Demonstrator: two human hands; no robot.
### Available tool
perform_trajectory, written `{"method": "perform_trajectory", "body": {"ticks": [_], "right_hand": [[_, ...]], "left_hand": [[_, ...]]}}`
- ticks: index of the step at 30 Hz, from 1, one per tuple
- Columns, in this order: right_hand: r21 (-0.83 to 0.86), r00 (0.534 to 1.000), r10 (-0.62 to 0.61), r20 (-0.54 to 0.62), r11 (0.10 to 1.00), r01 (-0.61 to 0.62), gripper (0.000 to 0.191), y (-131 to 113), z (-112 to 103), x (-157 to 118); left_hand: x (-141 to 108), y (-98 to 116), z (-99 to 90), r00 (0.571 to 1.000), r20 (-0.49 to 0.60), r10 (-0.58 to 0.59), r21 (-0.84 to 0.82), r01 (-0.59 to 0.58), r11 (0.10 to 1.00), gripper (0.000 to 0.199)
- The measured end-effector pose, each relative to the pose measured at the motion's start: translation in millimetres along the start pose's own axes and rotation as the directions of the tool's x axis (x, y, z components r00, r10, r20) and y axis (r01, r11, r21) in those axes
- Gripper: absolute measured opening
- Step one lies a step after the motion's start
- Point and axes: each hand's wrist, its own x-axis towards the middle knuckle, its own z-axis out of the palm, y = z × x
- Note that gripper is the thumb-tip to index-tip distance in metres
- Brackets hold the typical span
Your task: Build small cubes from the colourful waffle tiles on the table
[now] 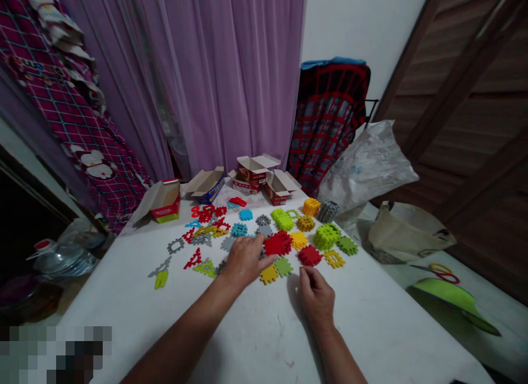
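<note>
My left hand (pixel 246 258) reaches palm down over the middle of the interlocking plastic tiles, its thumb stretched apart from the fingers. A dark grey tile (pixel 262 253) shows partly between thumb and fingers; whether they touch it is hidden. Just right of them lies a red tile stack (pixel 277 243). Close to the thumb lie a yellow tile (pixel 269 274) and a green tile (pixel 284 267). My right hand (pixel 317 296) rests on the white table (pixel 264 329), loosely curled, with no object visible in it. Beyond its knuckles is a dark red stack (pixel 309 256).
Red triangular tiles (pixel 193 258) and other shapes spread to the left. Lime stacks (pixel 326 236) and an orange stack (pixel 311 207) stand right. Open boxes, including a blue one (pixel 211 186), line the back. A plastic bag (pixel 367 158) and scissors (pixel 441 272) are at right.
</note>
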Motion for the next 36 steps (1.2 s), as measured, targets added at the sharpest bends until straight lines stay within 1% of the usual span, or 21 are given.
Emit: {"method": "perform_trajectory", "body": {"ticks": [2, 4, 5, 8, 12, 15, 18, 21, 30, 36], "right_hand": [[-0.043, 0.990, 0.095, -0.100, 0.994, -0.100, 0.038, 18, -22, 13], [-0.064, 0.975, 0.159, -0.154, 0.983, -0.170, 0.042, 32, -41, 25], [-0.069, 0.970, 0.179, -0.164, 0.979, -0.192, 0.044, 38, -48, 30], [-0.070, 0.965, 0.209, -0.159, 0.972, -0.223, 0.047, 48, -62, 44], [-0.068, 0.959, 0.235, -0.162, 0.966, -0.248, 0.048, 54, -70, 54], [-0.054, 0.954, 0.259, -0.152, 0.962, -0.269, 0.047, 56, -70, 57], [-0.038, 0.952, 0.273, -0.136, 0.959, -0.280, 0.047, 57, -69, 57], [-0.024, 0.951, 0.282, -0.128, 0.957, -0.288, 0.045, 59, -67, 56], [0.006, 0.939, 0.320, -0.127, 0.947, -0.322, 0.046, 60, -68, 56], [-0.036, 0.924, 0.359, -0.131, 0.930, -0.367, 0.047, 61, -71, 56]], "left_hand": [[4, 29, 14.8, 0.998, 0.049, 0.033, 0.013, -0.033, 0.999, 0.041], [9, 54, 28.1, 0.996, 0.064, 0.066, 0.006, -0.066, 0.998, 0.039], [12, 63, 33.7, 0.995, 0.063, 0.075, 0.004, -0.076, 0.997, 0.038], [22, 85, 46.3, 0.995, 0.070, 0.071, 0.023, -0.073, 0.997, 0.038], [35, 104, 57.0, 0.993, 0.116, 0.030, 0.082, -0.039, 0.996, 0.039], [42, 112, 63.2, 0.986, 0.166, -0.016, 0.146, -0.009, 0.989, 0.037], [46, 117, 68.1, 0.981, 0.183, -0.060, 0.202, 0.023, 0.979, 0.035], [49, 118, 72.1, 0.977, 0.199, -0.075, 0.231, 0.028, 0.973, 0.035], [50, 117, 77.0, 0.970, 0.227, -0.083, 0.222, 0.031, 0.975, 0.036], [47, 118, 79.8, 0.963, 0.252, -0.097, 0.186, 0.050, 0.981, 0.043]]}}
